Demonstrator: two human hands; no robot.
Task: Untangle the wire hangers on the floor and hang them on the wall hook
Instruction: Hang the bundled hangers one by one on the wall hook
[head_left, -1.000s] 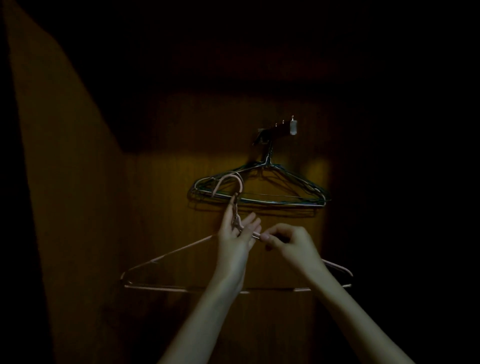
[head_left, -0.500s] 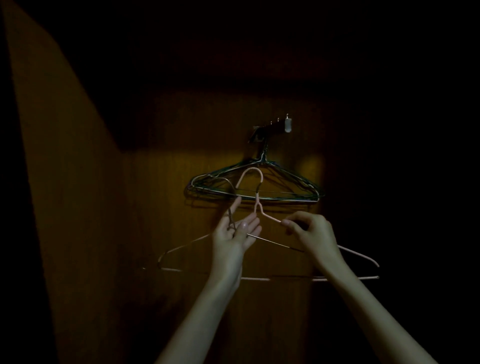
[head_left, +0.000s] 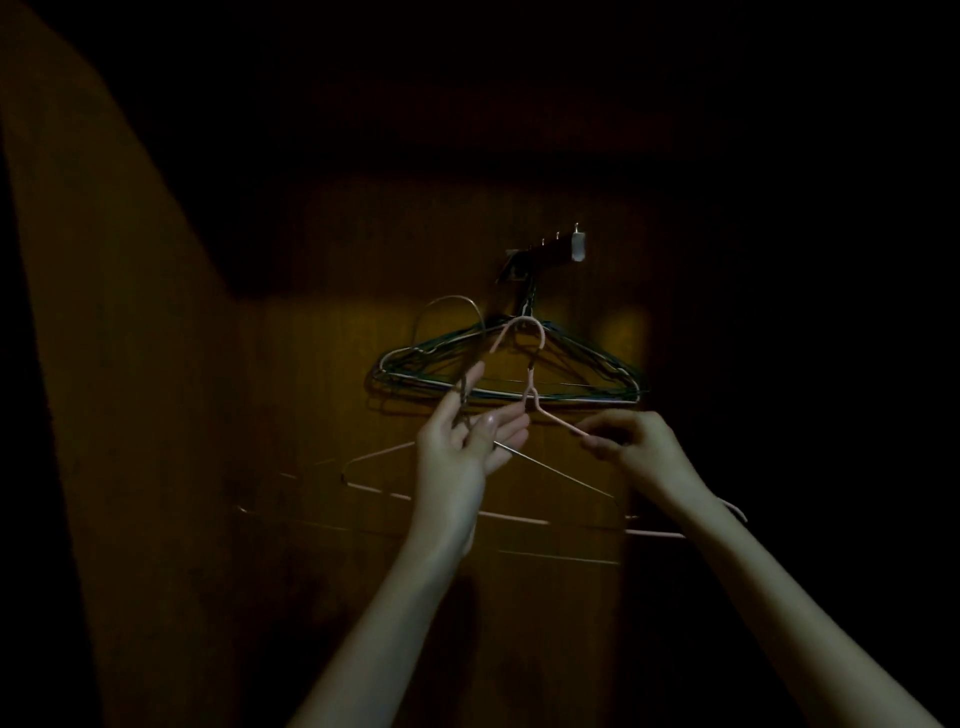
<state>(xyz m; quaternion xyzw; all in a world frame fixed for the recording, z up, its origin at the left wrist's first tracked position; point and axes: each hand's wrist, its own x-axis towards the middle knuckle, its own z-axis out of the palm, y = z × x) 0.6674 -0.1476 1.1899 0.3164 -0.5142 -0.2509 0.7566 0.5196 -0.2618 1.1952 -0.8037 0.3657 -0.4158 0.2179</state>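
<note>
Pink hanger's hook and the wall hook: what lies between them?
In the head view, only the necks of the hung green hangers lie between the pink hanger and wall hook.

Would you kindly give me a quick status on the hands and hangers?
Left hand holds grey hanger neck. Right hand pinches pink hanger shoulder. Neither on wall hook yet; hung hangers crowd it.

Both arms raised; left hand (head_left: 462, 447) and right hand (head_left: 636, 449) pinching.
</note>
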